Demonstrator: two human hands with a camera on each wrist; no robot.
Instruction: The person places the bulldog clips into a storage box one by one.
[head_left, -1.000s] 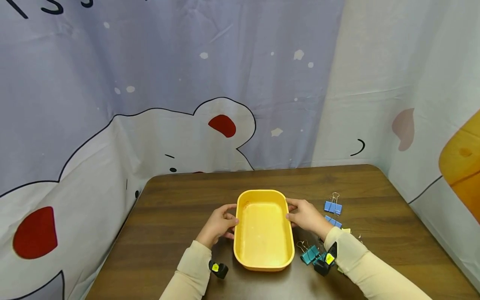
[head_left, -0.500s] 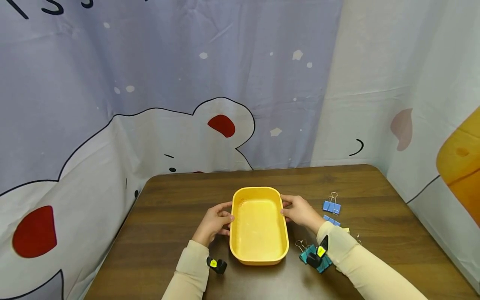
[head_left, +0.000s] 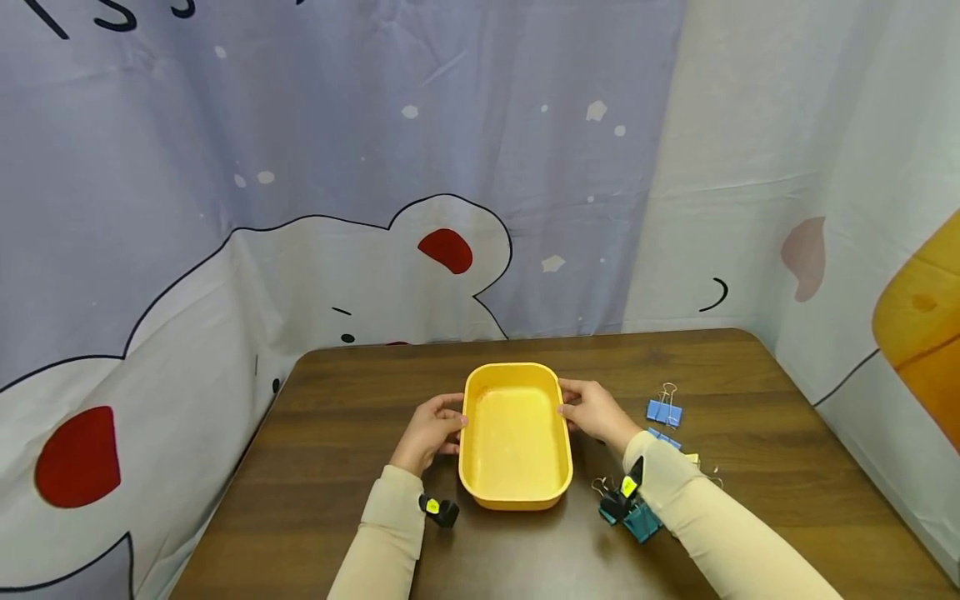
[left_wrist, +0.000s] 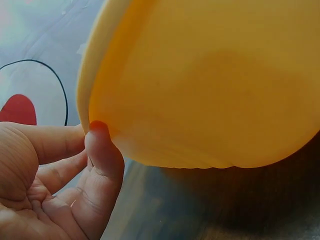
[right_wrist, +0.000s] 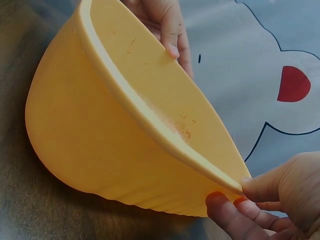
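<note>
A yellow rectangular plastic bin (head_left: 516, 442) with rounded corners is held between my two hands above the middle of the wooden table, with nothing inside but reddish marks near one end. My left hand (head_left: 429, 432) pinches its left rim; in the left wrist view, that hand's thumb and fingers (left_wrist: 103, 155) close on the edge. On the opposite side, my right hand (head_left: 597, 412) grips the right rim, thumb on one face and fingers on the other, as the right wrist view of the bin wall (right_wrist: 115, 135) shows. Whether the bin's base touches the table cannot be told.
Right of the bin lie binder clips: a blue clip (head_left: 664, 413), another blue clip (head_left: 665, 438), teal clips (head_left: 642, 523) and a yellow clip (head_left: 692, 458), some partly hidden by the right forearm. A printed curtain (head_left: 360, 167) hangs behind the brown table (head_left: 360, 392).
Both hands have moved the bin slightly left, then farther away toward the table's back edge. Their hold on its sides is unchanged. The clips have stayed where they were.
</note>
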